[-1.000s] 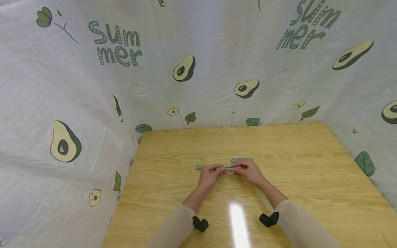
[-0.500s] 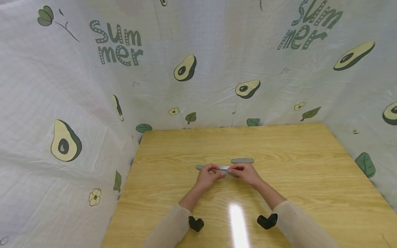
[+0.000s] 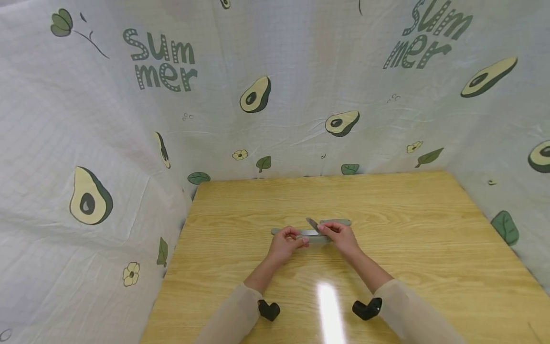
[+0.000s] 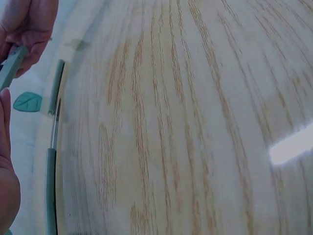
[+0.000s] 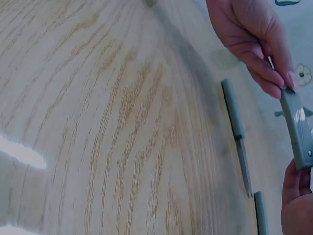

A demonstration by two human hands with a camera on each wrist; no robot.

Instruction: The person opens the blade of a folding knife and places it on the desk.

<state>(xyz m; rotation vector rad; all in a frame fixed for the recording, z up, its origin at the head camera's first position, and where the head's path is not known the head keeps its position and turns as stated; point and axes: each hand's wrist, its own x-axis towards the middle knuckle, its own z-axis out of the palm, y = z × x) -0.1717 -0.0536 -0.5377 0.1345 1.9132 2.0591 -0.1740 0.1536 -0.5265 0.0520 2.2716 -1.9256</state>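
Note:
A folding knife with a grey-green handle (image 3: 315, 239) is held between both hands above the table. My left hand (image 3: 281, 246) pinches the handle's left end. My right hand (image 3: 341, 238) is at the other end, where its thumb and fingers pinch the partly unfolded blade (image 3: 312, 222), which points up and left. In the right wrist view the held handle (image 5: 296, 127) shows a rivet near my right hand (image 5: 298, 205); its blade is mostly hidden there. Just behind lies an unfolded knife (image 5: 232, 107) of the same colour, its blade (image 5: 244, 169) pointing right.
A third grey-green knife or handle (image 3: 341, 221), with no blade showing, lies behind my right hand. The wooden table (image 3: 240, 205) meets a printed cloth (image 3: 296, 143) at its back and sides. Light glares off the wood near the front.
The held knife's blade has swung out of its handle, drawn by my right hand, and now sticks up to the left. My left hand has shifted slightly left and keeps hold of the handle.

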